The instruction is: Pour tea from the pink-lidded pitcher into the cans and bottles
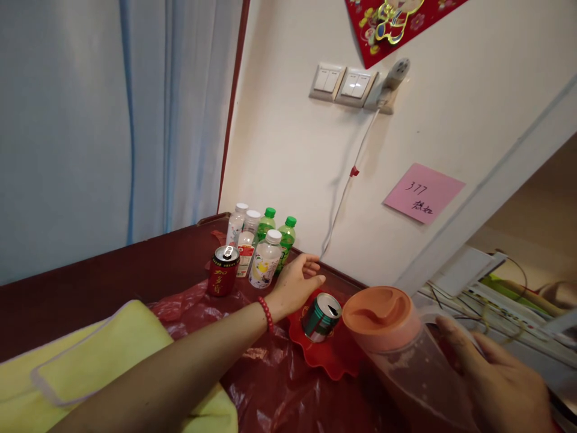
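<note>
My left hand [295, 282], a red bead bracelet on its wrist, reaches across the table with fingers apart and holds nothing; it hovers just beside the green and silver can [321, 317]. That can stands on a red scalloped plate [333, 361]. My right hand [500, 385] grips the handle side of a clear plastic pitcher [415, 379] with an orange lid [377, 316], close to the camera at the lower right. A red can [223, 270] stands further left, in front of a cluster of several small bottles [261, 243] with white and green caps.
A red plastic sheet [270, 385] covers the dark red table [112, 276]. A yellow cloth [90, 355] lies at the near left. Wall switches [342, 84], a plug with a white cable [347, 180] and a pink note [424, 192] are on the wall. Cluttered papers [496, 294] lie at right.
</note>
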`<state>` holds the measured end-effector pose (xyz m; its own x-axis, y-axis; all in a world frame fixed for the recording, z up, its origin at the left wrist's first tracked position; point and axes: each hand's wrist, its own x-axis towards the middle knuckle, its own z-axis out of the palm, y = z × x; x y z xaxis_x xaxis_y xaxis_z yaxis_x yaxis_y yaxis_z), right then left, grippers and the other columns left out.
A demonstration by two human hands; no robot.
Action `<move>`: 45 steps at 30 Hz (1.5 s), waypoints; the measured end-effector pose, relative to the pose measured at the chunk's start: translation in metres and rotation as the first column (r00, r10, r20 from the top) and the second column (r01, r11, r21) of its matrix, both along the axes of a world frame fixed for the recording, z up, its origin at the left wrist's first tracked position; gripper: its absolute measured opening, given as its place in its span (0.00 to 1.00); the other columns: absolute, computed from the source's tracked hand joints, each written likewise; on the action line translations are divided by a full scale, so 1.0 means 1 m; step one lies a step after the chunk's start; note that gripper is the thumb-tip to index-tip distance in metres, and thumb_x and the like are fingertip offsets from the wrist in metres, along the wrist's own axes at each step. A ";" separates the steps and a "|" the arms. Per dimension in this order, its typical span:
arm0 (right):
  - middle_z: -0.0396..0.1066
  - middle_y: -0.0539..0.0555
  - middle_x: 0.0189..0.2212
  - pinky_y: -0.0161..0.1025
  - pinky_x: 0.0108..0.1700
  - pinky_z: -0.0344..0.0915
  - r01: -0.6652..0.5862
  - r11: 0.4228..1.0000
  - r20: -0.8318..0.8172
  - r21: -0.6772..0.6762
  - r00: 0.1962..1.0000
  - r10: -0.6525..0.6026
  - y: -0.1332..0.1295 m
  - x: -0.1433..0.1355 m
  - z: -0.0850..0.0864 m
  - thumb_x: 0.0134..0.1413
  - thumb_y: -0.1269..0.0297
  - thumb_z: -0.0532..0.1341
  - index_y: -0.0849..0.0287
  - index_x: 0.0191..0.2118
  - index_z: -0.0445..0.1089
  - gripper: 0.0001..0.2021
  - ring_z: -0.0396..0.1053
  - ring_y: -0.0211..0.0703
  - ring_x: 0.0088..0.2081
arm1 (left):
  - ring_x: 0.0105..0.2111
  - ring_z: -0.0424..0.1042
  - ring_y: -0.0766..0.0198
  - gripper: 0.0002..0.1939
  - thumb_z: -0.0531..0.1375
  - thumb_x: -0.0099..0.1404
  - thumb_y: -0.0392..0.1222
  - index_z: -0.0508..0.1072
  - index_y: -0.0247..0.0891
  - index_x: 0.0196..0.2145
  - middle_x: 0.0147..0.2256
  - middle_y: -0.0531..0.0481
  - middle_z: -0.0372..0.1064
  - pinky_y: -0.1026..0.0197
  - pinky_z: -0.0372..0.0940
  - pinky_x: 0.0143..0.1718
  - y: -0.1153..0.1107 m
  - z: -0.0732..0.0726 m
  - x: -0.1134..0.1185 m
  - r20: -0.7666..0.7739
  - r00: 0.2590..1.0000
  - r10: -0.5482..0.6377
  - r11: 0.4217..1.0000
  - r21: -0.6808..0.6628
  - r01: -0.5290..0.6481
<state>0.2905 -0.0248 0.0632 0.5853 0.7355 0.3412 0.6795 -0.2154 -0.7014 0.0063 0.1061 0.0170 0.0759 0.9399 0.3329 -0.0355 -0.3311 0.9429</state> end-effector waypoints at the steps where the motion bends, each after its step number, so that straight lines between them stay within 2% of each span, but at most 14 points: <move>1: 0.68 0.49 0.20 0.40 0.30 0.60 0.000 1.000 0.000 0.003 1.000 0.000 0.000 0.000 0.000 0.44 0.22 0.60 0.56 0.32 0.77 0.36 0.64 0.47 0.28 | 0.43 0.74 0.58 0.21 0.69 0.59 0.32 0.73 0.36 0.50 0.45 0.43 0.76 0.52 0.71 0.49 0.000 0.001 0.000 -0.004 1.000 -0.001 1.000 -0.004 0.001; 10: 0.66 0.47 0.21 0.38 0.30 0.59 -0.023 1.000 0.003 0.005 1.000 0.023 0.004 0.003 -0.003 0.46 0.24 0.60 0.56 0.30 0.75 0.34 0.62 0.44 0.29 | 0.42 0.75 0.59 0.19 0.68 0.58 0.28 0.73 0.35 0.48 0.44 0.44 0.75 0.55 0.70 0.47 -0.003 0.008 0.000 -0.006 1.000 0.009 0.999 -0.037 -0.009; 14: 0.69 0.47 0.23 0.39 0.31 0.61 -0.015 1.000 -0.028 -0.002 0.999 0.015 0.006 0.008 -0.006 0.42 0.22 0.60 0.55 0.32 0.76 0.36 0.65 0.46 0.30 | 0.42 0.75 0.59 0.19 0.67 0.59 0.28 0.73 0.35 0.48 0.44 0.44 0.75 0.55 0.70 0.47 -0.003 0.007 0.000 0.001 1.000 0.004 0.999 -0.037 -0.004; 19: 0.65 0.48 0.20 0.40 0.30 0.61 -0.017 1.000 0.004 0.001 1.000 0.017 0.008 0.010 -0.007 0.42 0.22 0.60 0.54 0.27 0.74 0.35 0.63 0.47 0.28 | 0.43 0.74 0.58 0.19 0.67 0.59 0.28 0.73 0.33 0.49 0.44 0.43 0.74 0.54 0.70 0.48 -0.003 0.008 0.000 -0.001 1.000 -0.001 0.999 -0.037 0.001; 25: 0.65 0.48 0.20 0.40 0.29 0.60 -0.005 1.000 0.006 -0.022 1.000 0.005 0.007 0.007 -0.005 0.40 0.20 0.59 0.54 0.27 0.74 0.36 0.64 0.47 0.28 | 0.43 0.74 0.58 0.19 0.67 0.59 0.28 0.73 0.34 0.48 0.44 0.43 0.75 0.54 0.69 0.48 -0.004 0.008 0.000 -0.006 1.000 0.002 0.999 -0.040 -0.003; 32: 0.66 0.47 0.21 0.40 0.31 0.59 -0.001 0.999 -0.036 -0.032 0.999 0.000 0.007 0.006 -0.007 0.41 0.22 0.60 0.53 0.29 0.74 0.34 0.63 0.47 0.30 | 0.43 0.74 0.58 0.19 0.67 0.58 0.29 0.73 0.36 0.48 0.44 0.44 0.75 0.54 0.69 0.48 -0.002 0.007 0.000 -0.005 1.000 0.009 0.999 -0.034 -0.009; 40: 0.70 0.49 0.24 0.40 0.31 0.60 -0.008 1.000 0.020 -0.013 1.000 0.008 0.005 0.003 -0.005 0.45 0.22 0.59 0.54 0.31 0.75 0.35 0.65 0.47 0.30 | 0.42 0.74 0.57 0.20 0.68 0.57 0.29 0.74 0.35 0.47 0.44 0.43 0.75 0.53 0.69 0.48 -0.002 0.005 0.000 0.013 1.000 0.007 0.999 -0.031 -0.007; 45: 0.64 0.48 0.19 0.40 0.29 0.59 -0.006 0.998 0.071 -0.056 0.997 0.010 0.004 0.005 -0.002 0.48 0.23 0.57 0.54 0.26 0.71 0.34 0.63 0.46 0.27 | 0.43 0.74 0.58 0.20 0.68 0.58 0.30 0.73 0.35 0.48 0.45 0.43 0.75 0.53 0.69 0.49 0.000 0.003 0.000 0.005 1.000 0.000 1.000 -0.019 0.000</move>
